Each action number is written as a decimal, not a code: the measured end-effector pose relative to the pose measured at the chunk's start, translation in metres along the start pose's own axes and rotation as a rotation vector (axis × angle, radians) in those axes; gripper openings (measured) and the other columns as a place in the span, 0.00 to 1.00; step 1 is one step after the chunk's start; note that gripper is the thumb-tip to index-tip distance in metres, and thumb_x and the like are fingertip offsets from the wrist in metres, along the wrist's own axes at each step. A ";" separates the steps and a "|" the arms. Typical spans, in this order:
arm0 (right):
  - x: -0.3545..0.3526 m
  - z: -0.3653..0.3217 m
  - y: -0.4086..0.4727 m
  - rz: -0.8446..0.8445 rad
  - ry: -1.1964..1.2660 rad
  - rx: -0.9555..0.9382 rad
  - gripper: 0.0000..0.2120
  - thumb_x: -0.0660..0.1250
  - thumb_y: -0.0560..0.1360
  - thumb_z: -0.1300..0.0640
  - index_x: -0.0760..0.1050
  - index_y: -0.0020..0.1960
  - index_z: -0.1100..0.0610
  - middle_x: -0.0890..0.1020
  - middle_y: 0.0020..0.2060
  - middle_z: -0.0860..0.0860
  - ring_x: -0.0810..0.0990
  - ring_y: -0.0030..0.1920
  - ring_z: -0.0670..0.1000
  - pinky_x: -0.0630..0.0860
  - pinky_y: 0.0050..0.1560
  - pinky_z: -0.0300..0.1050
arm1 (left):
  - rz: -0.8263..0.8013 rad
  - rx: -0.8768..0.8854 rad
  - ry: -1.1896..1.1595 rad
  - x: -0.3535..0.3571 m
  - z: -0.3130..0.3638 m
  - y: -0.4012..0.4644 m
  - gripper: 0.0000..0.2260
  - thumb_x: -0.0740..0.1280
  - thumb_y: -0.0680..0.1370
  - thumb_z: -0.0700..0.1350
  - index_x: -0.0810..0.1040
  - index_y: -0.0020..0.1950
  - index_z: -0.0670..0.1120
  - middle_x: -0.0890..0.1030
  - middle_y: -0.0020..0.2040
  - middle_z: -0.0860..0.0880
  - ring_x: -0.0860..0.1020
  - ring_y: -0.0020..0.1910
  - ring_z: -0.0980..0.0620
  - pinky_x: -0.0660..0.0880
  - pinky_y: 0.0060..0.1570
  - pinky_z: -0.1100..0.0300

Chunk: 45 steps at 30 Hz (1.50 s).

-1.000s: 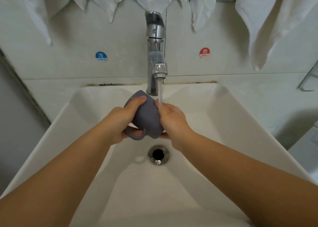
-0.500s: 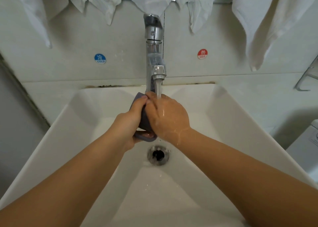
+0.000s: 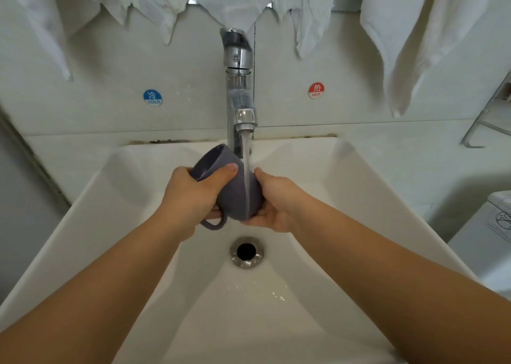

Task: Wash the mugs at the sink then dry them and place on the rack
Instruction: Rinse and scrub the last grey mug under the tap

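A grey-purple mug is held tilted over the white sink, its mouth turned up and to the left and its handle hanging low. Water from the chrome tap runs down the mug's right side. My left hand grips the mug near the rim, thumb across its side. My right hand cups the mug's base from the right and below, thumb up against its side.
The drain lies just below the hands. White towels hang on the wall above the tap. A metal rack juts out at the right edge, with a white appliance below it. Cold and hot stickers flank the tap.
My right hand has slid off the top of the mug down to its base, uncovering the mug's side. The mug stays under the running water.
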State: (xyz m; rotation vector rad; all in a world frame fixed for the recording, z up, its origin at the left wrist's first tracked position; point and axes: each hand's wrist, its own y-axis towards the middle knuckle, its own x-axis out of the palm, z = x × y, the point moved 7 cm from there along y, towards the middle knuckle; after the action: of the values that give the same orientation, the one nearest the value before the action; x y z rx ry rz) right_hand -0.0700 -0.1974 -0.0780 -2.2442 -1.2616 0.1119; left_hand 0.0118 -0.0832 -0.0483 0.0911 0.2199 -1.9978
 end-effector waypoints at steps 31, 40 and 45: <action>-0.025 -0.003 0.005 -0.036 0.003 -0.037 0.32 0.49 0.77 0.31 0.75 0.64 0.53 0.83 0.54 0.55 0.82 0.55 0.56 0.77 0.58 0.56 | -0.433 -0.243 -0.298 0.030 0.002 -0.022 0.12 0.62 0.79 0.53 0.79 0.56 0.48 0.82 0.52 0.46 0.80 0.48 0.47 0.79 0.50 0.48; -0.022 -0.016 -0.005 0.043 -0.233 -0.203 0.17 0.52 0.82 0.48 0.77 0.54 0.54 0.83 0.50 0.53 0.79 0.56 0.55 0.77 0.56 0.49 | -0.532 0.043 -0.012 0.037 -0.002 -0.017 0.33 0.77 0.62 0.47 0.71 0.65 0.53 0.81 0.58 0.52 0.80 0.56 0.50 0.81 0.49 0.53; -0.022 -0.066 -0.034 0.164 -0.666 -0.753 0.18 0.53 0.80 0.63 0.75 0.65 0.55 0.78 0.61 0.50 0.74 0.62 0.48 0.69 0.59 0.37 | -0.358 0.249 0.331 0.022 0.004 -0.007 0.33 0.80 0.64 0.43 0.68 0.63 0.56 0.76 0.55 0.59 0.76 0.54 0.56 0.77 0.42 0.65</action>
State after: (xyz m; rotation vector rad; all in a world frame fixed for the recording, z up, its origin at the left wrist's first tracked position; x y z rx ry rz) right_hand -0.0865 -0.2292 -0.0095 -3.1177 -1.6381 0.5669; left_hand -0.0040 -0.1009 -0.0470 0.5794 0.2078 -2.3531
